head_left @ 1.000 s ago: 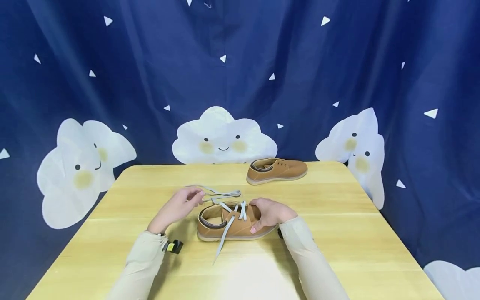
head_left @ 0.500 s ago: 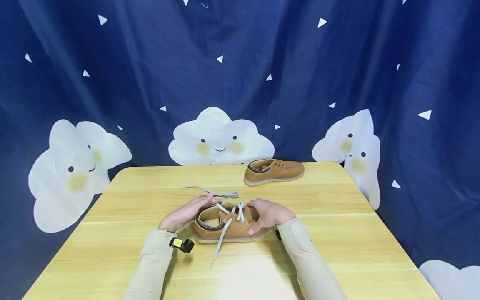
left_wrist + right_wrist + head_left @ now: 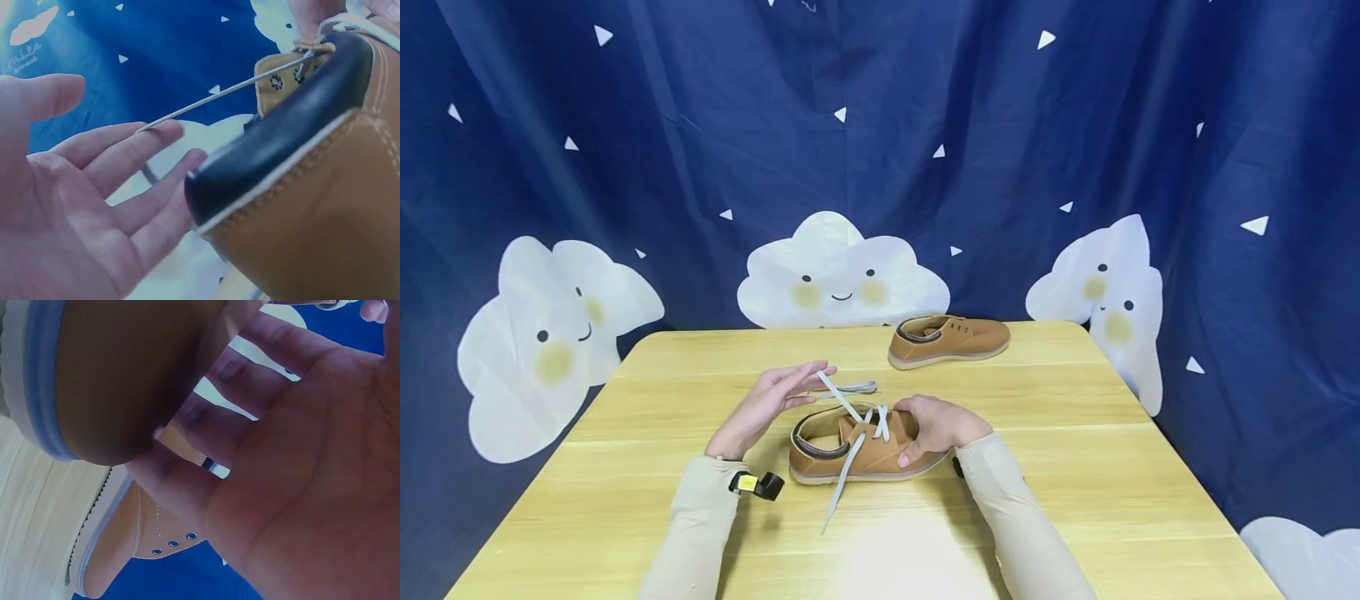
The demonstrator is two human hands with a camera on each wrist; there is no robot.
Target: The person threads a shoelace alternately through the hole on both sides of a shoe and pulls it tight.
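A blue curtain hangs beyond the far edge of the wooden table. The brown shoe lies mid-table, toe to the right; my right hand grips that toe, thumb on the near side. Left of the laces, my left hand spreads its fingers nearly straight, a pale lace strand stretched to them. A second shoe sits far right.

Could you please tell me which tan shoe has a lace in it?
The near tan shoe gripped by the right hand: a flat grey lace threads it; the far tan shoe shows bare eyelets.
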